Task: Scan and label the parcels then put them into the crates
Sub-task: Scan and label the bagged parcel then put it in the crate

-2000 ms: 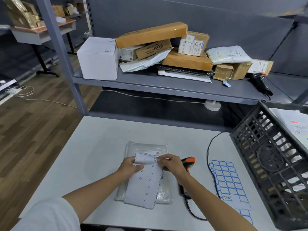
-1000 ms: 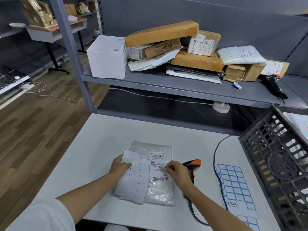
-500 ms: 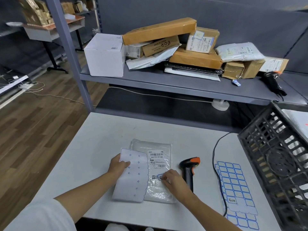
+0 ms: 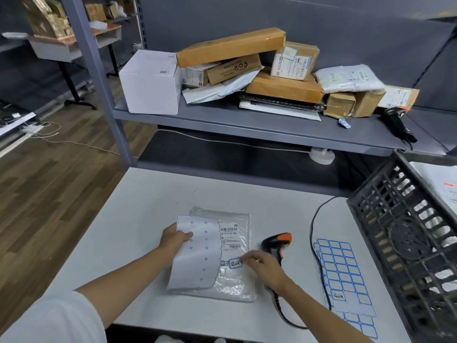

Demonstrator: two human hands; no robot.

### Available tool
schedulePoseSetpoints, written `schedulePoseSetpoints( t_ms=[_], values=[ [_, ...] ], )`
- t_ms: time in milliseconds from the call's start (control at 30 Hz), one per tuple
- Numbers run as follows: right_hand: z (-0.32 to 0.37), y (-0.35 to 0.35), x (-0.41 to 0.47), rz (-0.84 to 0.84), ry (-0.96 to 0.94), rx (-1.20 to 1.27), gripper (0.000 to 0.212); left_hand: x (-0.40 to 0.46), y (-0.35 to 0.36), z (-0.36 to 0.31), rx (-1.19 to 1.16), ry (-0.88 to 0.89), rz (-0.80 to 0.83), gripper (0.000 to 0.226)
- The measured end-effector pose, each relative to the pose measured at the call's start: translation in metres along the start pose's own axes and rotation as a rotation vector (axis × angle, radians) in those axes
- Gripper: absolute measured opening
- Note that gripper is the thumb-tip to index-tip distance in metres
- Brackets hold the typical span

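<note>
A flat clear plastic parcel [image 4: 235, 280] with a printed barcode label lies on the white table [image 4: 148, 206]. My left hand [image 4: 173, 240] holds a white used sticker backing sheet [image 4: 195, 253] that lies over the parcel's left half. A small blue-framed label [image 4: 235, 263] sits on the parcel below the barcode. My right hand [image 4: 262, 264] hovers just right of that label, fingers loosely bent, fingertips at its edge. The black and orange barcode scanner [image 4: 277, 241] stands right behind my right hand. The black plastic crate [image 4: 405, 243] stands at the right.
A sheet of blue-framed labels [image 4: 343, 276] lies between the scanner cable and the crate. The grey shelf [image 4: 247, 127] behind the table carries several cardboard boxes, a white box [image 4: 150, 82], mailer bags and a second scanner [image 4: 398, 125]. White parcels lie inside the crate.
My left hand drew the backing sheet to the left off the parcel. My right hand carried a blue label down onto the parcel, pressed it, and now lifts slightly to the right of it.
</note>
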State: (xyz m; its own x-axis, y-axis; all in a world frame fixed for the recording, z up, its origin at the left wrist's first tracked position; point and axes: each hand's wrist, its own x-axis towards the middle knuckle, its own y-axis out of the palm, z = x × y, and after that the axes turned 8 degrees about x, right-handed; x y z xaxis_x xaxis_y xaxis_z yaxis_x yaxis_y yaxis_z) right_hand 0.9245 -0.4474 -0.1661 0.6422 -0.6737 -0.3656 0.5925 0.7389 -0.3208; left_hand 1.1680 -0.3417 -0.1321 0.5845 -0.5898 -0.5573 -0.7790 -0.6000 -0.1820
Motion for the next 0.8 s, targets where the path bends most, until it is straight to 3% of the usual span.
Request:
schedulePoseSetpoints(
  t_ms=[100,233,367,467,533,667,800],
  values=[
    [0.018,-0.003,0.003,-0.091,0.063,0.317,0.019,-0.006,0.017,-0.013,-0.051,0.014,0.056,0.025],
    [0.033,-0.005,0.007,-0.06,0.102,0.473,0.035,-0.012,0.051,-0.025,-0.098,0.028,0.125,0.026],
    [0.034,-0.019,-0.001,-0.115,0.082,0.501,0.014,-0.009,0.074,-0.025,-0.067,0.07,0.143,0.024],
    [0.021,-0.048,-0.007,-0.235,0.1,0.468,0.014,0.001,0.074,-0.014,0.083,0.118,0.017,0.036],
    [0.008,-0.074,-0.014,-0.332,0.127,0.421,0.011,0.009,0.067,-0.005,0.308,0.132,-0.099,0.055],
    [-0.031,-0.13,-0.028,-0.46,0.205,0.313,0.007,0.011,0.057,0.008,0.64,-0.009,-0.218,0.088],
    [-0.069,-0.18,-0.04,-0.589,0.295,0.249,0.016,0.009,0.056,0.022,0.767,-0.177,-0.219,0.095]
  ],
)
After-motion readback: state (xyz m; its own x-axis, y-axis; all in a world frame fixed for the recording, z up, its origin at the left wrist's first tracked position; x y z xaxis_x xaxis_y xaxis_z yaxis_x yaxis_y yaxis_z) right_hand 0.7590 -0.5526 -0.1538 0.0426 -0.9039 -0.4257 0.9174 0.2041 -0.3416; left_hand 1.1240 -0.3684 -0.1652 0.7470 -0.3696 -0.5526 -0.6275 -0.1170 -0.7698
